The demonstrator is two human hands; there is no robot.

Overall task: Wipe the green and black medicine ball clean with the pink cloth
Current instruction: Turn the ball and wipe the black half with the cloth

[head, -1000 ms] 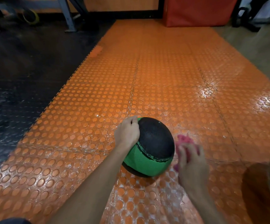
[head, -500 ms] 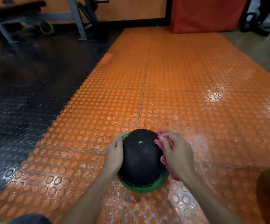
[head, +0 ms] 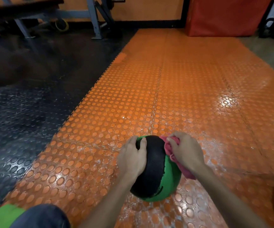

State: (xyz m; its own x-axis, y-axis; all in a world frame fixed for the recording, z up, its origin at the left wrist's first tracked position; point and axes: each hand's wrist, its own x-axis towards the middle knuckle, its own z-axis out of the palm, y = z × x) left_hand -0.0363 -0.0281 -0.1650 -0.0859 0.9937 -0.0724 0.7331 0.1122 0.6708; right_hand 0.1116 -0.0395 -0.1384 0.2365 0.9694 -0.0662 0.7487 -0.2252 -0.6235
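Note:
The green and black medicine ball (head: 156,171) sits on the orange studded floor mat (head: 182,96), low in the middle of the view. My left hand (head: 132,157) lies over the ball's left side with its fingers curved round it. My right hand (head: 184,149) grips the bunched pink cloth (head: 167,145) and presses it against the ball's upper right side. A tail of the cloth hangs below my right wrist. The black band faces up, with green on the right and at the bottom.
Black studded flooring (head: 26,112) borders the mat on the left. A grey weight bench frame (head: 93,18) stands at the back left and a red pad (head: 223,15) leans at the back right. My knee in dark trousers (head: 42,216) is at the bottom left.
The ball has turned, so green now shows on its right side. My left hand has slid further over the ball and my right hand with the cloth has shifted slightly up.

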